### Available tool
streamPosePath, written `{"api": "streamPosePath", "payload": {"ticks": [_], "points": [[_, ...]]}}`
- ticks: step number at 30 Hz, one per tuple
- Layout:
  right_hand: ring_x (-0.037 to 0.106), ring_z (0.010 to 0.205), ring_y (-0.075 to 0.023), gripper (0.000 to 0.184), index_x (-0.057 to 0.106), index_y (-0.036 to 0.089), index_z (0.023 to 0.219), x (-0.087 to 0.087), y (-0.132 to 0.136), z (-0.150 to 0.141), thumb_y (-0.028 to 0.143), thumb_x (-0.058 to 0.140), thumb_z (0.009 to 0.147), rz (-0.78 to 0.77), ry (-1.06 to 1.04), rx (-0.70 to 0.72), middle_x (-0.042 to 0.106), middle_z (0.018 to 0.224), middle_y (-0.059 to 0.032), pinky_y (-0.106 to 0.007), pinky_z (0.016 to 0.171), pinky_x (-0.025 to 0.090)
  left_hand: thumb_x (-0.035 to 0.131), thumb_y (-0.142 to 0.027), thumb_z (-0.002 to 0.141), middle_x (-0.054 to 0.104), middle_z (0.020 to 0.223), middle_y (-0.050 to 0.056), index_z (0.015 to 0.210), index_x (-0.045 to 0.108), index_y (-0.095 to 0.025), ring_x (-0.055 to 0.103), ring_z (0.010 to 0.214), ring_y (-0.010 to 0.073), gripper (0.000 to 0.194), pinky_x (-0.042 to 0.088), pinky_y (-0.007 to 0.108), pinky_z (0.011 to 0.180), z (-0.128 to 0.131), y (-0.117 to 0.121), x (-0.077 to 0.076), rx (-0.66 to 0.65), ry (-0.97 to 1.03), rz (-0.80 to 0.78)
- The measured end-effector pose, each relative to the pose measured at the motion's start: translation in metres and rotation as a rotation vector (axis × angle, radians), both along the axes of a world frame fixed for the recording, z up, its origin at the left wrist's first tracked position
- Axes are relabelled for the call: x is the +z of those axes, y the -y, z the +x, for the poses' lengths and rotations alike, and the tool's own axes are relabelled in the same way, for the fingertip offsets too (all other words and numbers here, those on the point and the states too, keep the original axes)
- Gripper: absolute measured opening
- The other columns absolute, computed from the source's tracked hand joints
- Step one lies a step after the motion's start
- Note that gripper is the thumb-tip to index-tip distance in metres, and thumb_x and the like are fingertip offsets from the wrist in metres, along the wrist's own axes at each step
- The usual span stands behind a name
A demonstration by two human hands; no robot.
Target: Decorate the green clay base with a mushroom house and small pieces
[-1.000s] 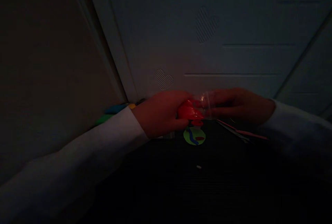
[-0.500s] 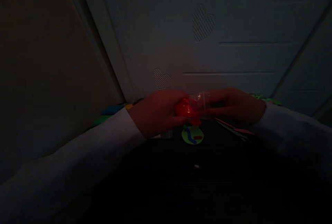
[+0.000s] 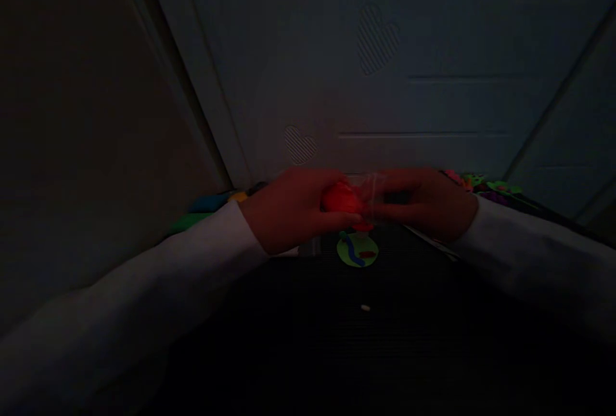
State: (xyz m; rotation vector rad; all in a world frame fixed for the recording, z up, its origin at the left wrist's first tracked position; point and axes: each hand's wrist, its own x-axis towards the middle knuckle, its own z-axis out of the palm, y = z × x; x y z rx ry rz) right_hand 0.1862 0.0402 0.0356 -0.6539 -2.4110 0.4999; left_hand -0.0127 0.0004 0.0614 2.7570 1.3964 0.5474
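While a glossy red rounded lump (image 3: 341, 198) in a clear plastic bag (image 3: 374, 190) is clasped by the left hand (image 3: 292, 212) toward the far edge of the black surface (image 3: 308, 320), the bag's opposite end is pinched by the right hand (image 3: 428, 203), its length stretched left to right between them.

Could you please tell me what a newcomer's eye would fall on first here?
Most likely the bright red lump in the left hand, with clear plastic beside it at the right hand. Next, perhaps the green disc bearing a wavy blue strip, lying just below on the dark surface.
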Motion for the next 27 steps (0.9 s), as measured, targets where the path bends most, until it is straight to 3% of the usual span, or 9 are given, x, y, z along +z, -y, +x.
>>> {"api": "streamPosePath", "payload": {"ticks": [7,12,15,19,22,27], "points": [[0.056,0.078,-0.012,0.015,0.062,0.014,0.079,0.003,0.001,0.003,0.029,0.057,0.077,-0.033,0.009,0.036,0.061,0.083,-0.0025,-0.026,0.077,0.044,0.057,-0.04,0.075,0.062,0.084,0.0,0.101,0.057,-0.016,0.057,0.073,0.0137,0.036,0.038,0.022,0.064,-0.008,-0.007,0.004,-0.061,-0.048,-0.183],[0.057,0.086,-0.0137,0.019,0.064,0.015,0.088,0.003,-0.002,0.004,0.029,0.059,0.077,-0.034,0.0,0.036,0.062,0.092,-0.0035,-0.028,0.079,0.044,0.058,-0.043,0.073,0.063,0.084,-0.001,0.099,0.058,-0.016,0.058,0.073,0.0135,0.037,0.038,0.021,0.063,-0.01,-0.007,0.006,-0.056,-0.029,-0.156],[0.056,0.085,-0.0132,0.015,0.065,0.016,0.083,0.001,-0.002,0.002,0.027,0.059,0.076,-0.048,0.012,0.071,0.061,0.089,-0.0026,-0.03,0.083,0.042,0.059,-0.043,0.073,0.062,0.079,-0.001,0.095,0.06,-0.016,0.057,0.07,0.0129,0.036,0.037,0.02,0.06,-0.007,-0.007,0.006,-0.046,-0.043,-0.143],[0.057,0.085,-0.0125,0.014,0.065,0.016,0.079,0.004,-0.003,0.003,0.028,0.059,0.076,-0.107,-0.013,0.085,0.061,0.091,-0.0027,-0.028,0.08,0.044,0.058,-0.041,0.073,0.063,0.087,0.0,0.103,0.058,-0.017,0.057,0.077,0.0144,0.038,0.038,0.022,0.065,-0.01,-0.01,0.004,-0.054,-0.051,-0.183],[0.058,0.083,-0.011,0.017,0.063,0.017,0.08,0.012,-0.006,0.011,0.032,0.06,0.075,-0.156,-0.095,0.017,0.062,0.094,-0.0021,-0.024,0.076,0.046,0.058,-0.04,0.073,0.064,0.091,0.0,0.108,0.056,-0.019,0.058,0.079,0.0152,0.042,0.039,0.022,0.067,-0.016,-0.015,0.001,-0.045,-0.048,-0.211],[0.058,0.069,-0.0084,0.018,0.062,0.018,0.09,0.023,-0.011,0.025,0.031,0.057,0.078,-0.228,-0.201,-0.125,0.064,0.081,-0.0003,-0.022,0.067,0.049,0.06,-0.043,0.071,0.064,0.086,0.0,0.107,0.057,-0.019,0.057,0.075,0.015,0.044,0.039,0.022,0.062,-0.025,-0.022,-0.002,0.011,-0.031,-0.213]]}}
